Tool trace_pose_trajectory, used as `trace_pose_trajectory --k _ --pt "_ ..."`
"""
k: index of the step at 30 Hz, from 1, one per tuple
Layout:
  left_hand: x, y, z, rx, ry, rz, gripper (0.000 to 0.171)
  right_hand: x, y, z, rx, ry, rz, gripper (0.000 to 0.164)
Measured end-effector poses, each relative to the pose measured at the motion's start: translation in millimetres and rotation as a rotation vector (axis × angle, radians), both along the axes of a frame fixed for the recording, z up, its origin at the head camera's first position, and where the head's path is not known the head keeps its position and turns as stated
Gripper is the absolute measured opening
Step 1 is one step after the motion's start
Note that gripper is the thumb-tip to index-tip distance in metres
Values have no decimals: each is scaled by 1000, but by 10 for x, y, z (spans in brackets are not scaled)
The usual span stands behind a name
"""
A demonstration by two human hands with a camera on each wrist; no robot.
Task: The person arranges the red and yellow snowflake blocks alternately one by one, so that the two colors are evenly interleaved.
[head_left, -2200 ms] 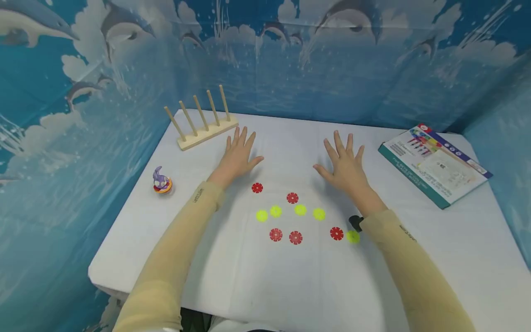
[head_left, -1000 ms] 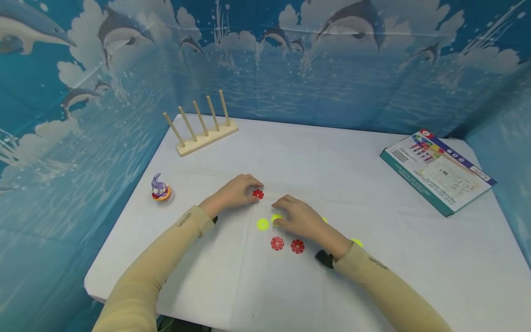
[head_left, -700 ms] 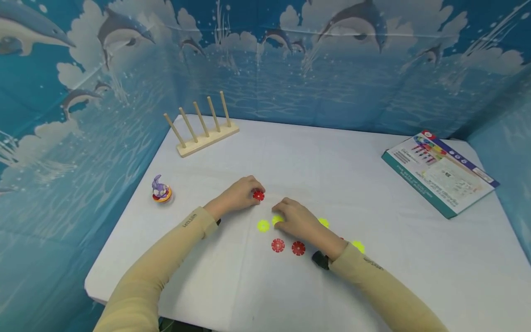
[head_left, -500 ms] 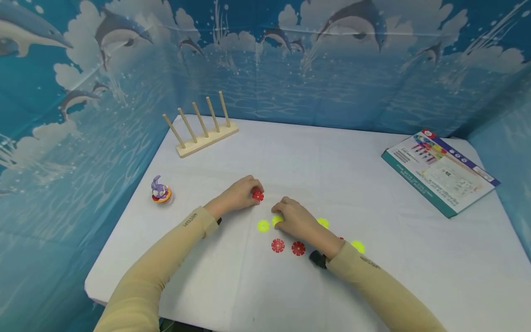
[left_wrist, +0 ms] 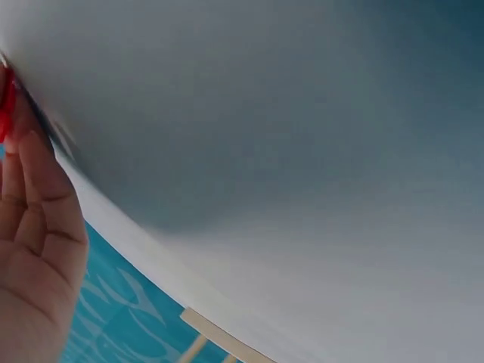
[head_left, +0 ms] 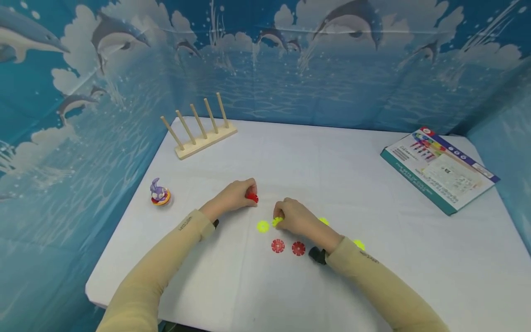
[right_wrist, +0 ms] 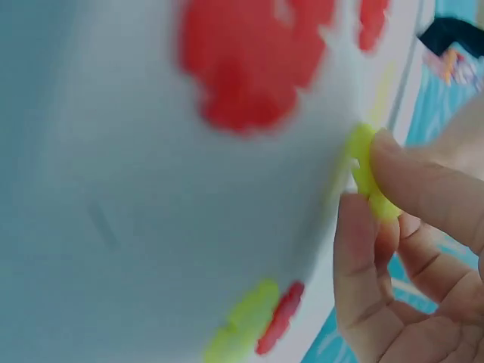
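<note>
My left hand (head_left: 232, 198) pinches a red notched plastic disc (head_left: 252, 197) between thumb and fingers. That red disc (left_wrist: 7, 106) shows at the left edge of the left wrist view, beside the palm. With thumb and fingertips, my right hand (head_left: 297, 217) grips a yellow-green notched disc (head_left: 277, 222), tilted close over the white table. In the right wrist view, the thumb presses on the yellow-green disc (right_wrist: 368, 166). Close by lie a loose yellow-green disc (head_left: 263, 226), a red disc (head_left: 278, 246) and another red disc (head_left: 298, 248). The right hand and forearm hide others in part.
A wooden stand (head_left: 206, 140) with several upright pegs is at the back left. A purple toy figure (head_left: 159, 192) stands at the left, and a flat box (head_left: 440, 170) lies at the back right. More yellow-green discs (head_left: 323, 221) show beyond the right forearm.
Both hands, first spread flat farther back, have come in and down to the discs. The left now holds a red disc turned on edge; the right has tilted up a yellow-green one.
</note>
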State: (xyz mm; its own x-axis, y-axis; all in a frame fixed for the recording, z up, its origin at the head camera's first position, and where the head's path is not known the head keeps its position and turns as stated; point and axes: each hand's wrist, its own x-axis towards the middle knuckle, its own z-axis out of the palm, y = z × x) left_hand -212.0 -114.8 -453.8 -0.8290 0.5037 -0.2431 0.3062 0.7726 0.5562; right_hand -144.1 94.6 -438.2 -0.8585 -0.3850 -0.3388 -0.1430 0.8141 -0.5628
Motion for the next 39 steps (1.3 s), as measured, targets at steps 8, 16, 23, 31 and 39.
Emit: trace_pose_trajectory --k 8,16,23,31,39 --pt "-56 -258 37 102 -69 122 23 -326 -46 23 -122 -21 -45 14" --pt "-177 -347 -4 134 -107 205 18 -679 -313 -72 -241 -60 -157 15" --pt "-239 -364 -84 95 -78 213 17 -826 -536 -142 -260 -58 -201 14" --pt "-292 -324 -46 37 -38 199 18 -883 -659 -170 -149 46 -211 13" --pt "-316 -318 -44 21 -34 188 18 -857 -729 -179 -107 56 -254 14"
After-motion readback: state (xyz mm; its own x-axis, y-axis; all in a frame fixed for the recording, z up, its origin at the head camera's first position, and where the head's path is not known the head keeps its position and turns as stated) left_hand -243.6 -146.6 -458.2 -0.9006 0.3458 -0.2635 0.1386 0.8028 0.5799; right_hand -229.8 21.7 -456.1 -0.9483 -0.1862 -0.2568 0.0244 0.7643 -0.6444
